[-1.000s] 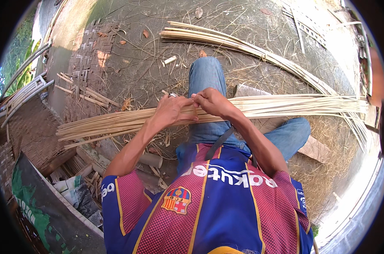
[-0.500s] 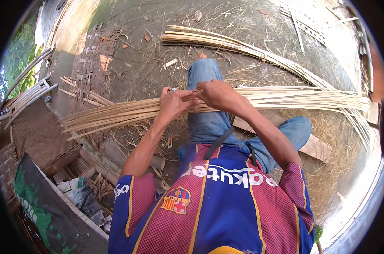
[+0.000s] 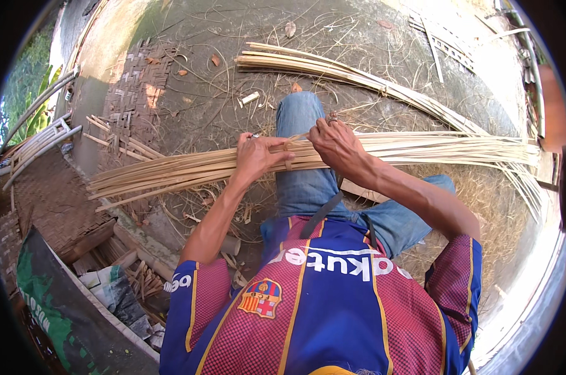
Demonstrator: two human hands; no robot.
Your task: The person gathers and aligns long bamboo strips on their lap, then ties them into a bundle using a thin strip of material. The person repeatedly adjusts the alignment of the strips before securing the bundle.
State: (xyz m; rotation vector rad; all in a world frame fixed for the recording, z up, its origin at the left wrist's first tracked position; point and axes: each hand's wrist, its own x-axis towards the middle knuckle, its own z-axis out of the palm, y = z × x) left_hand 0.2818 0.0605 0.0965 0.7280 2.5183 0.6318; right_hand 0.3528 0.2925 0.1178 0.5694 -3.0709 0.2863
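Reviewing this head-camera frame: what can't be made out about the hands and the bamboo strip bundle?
- Head view: the left hand covers the bamboo strip bundle, so its palm-side grip is hidden.
- The right hand hides how the thin binding strip is fastened.
- The bundle's right ends bend into the fisheye rim, too blurred to count.
- The second bundle on the ground: single strips too small to separate.

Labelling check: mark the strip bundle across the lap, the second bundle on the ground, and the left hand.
strip bundle (image 3: 170, 172), head view, left stretch over the ground.
second bundle (image 3: 333, 70), head view, middle of its length.
left hand (image 3: 255, 156), head view, back of hand.
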